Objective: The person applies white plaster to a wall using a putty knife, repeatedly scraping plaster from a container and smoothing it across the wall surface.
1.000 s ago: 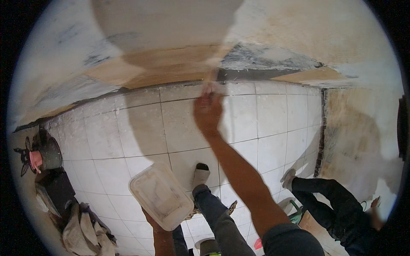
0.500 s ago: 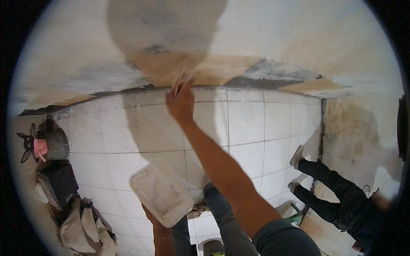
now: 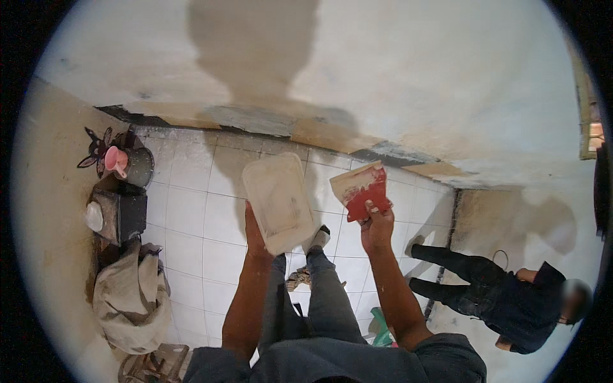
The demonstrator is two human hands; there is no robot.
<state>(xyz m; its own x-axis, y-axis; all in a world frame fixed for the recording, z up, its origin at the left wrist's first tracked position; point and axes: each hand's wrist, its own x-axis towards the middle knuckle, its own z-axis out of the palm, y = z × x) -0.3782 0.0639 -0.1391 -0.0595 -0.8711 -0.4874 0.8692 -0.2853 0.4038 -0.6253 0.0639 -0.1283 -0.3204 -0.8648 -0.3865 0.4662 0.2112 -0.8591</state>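
My left hand (image 3: 255, 237) grips the lower left side of a pale plastic tub (image 3: 279, 163), its fingers partly hidden behind it. The tub is rectangular with rounded corners, smeared with whitish filler and tilted so that its broad face shows. To its right, my right hand (image 3: 375, 228) pinches a red putty spreader (image 3: 365, 203) by its lower end, thumb on the face. Cream putty coats the spreader's wide upper edge. Tub and spreader are apart, both held away from the wall (image 3: 408, 76).
Patchy bare strips run along the wall's foot above white floor tiles (image 3: 220, 220). At left are a grey bucket (image 3: 142, 167) with a pink dipper (image 3: 116, 159), a black box (image 3: 131, 214) and a draped sack (image 3: 131, 306). Another person (image 3: 504, 293) stands at right.
My right hand has drawn back from the wall's foot, and the spreader now shows plainly. The tub is higher in view. The view has shifted, showing more of my body.
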